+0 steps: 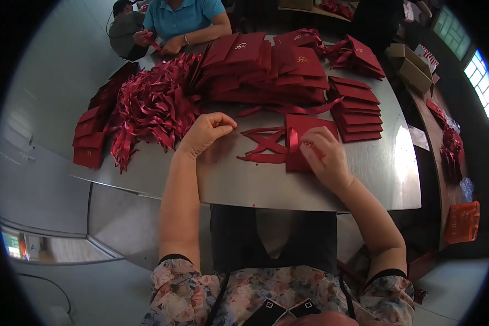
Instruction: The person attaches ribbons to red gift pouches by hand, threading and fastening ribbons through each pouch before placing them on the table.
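Observation:
A dark red bag (301, 160) lies flat on the metal table (223, 182), with red ribbons (266, 144) stretching out from its left side. Over the right part of this bag is my right hand (326, 155), fingers bent and somewhat apart; nothing is seen held in it. My left hand (209, 130) hovers to the left of the ribbons, thumb and index finger pressed together; whatever is between them, if anything, is too small to make out. A loose ribbon (293, 109) runs across the table above the bag.
A heap of red ribbons (155, 106) is at the left, beside folded red bags (89, 136). Stacks of red bags (244, 54) fill the back, with another stack (358, 111) at the right. Across the table a person in blue (185, 22) handles a ribbon.

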`<state>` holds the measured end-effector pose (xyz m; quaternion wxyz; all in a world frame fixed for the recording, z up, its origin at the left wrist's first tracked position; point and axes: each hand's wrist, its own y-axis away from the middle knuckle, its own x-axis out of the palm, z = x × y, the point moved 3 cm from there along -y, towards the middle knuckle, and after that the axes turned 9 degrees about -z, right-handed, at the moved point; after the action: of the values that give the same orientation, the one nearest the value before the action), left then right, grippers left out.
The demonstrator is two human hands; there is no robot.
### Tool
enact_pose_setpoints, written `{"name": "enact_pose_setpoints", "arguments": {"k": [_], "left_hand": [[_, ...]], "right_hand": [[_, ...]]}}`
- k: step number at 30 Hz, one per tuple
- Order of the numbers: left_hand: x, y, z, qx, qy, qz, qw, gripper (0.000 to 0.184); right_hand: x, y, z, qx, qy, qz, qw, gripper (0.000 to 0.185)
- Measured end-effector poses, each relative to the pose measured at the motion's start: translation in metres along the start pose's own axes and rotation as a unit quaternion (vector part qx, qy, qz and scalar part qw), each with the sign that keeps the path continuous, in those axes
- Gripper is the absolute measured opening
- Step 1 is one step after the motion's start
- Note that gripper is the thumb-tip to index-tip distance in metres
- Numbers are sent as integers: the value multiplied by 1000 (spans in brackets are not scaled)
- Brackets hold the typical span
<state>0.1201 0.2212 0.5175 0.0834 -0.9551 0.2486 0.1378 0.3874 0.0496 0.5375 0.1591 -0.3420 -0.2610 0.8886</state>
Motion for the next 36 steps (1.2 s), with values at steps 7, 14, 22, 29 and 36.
{"name": "enact_pose_setpoints", "arguments": {"k": [7, 14, 22, 29, 36], "left_hand": [[-2, -6, 1, 54, -32, -46, 997, 13], [-6, -8, 12, 28, 9, -112, 993, 11], [1, -7, 11, 36, -72, -171, 982, 16], [2, -9, 12, 39, -86, -205, 974, 17], [0, -14, 20, 43, -147, -234, 960, 13]], "right_hand": [[-19, 69, 33, -32, 298, 233, 925, 89], [-68, 121, 51, -172, 258, 266, 913, 49], [-168, 82, 46, -129, 247, -84, 957, 29], [-221, -62, -73, -140, 310, -336, 878, 25], [-202, -218, -213, -175, 247, -392, 869, 23]]}}
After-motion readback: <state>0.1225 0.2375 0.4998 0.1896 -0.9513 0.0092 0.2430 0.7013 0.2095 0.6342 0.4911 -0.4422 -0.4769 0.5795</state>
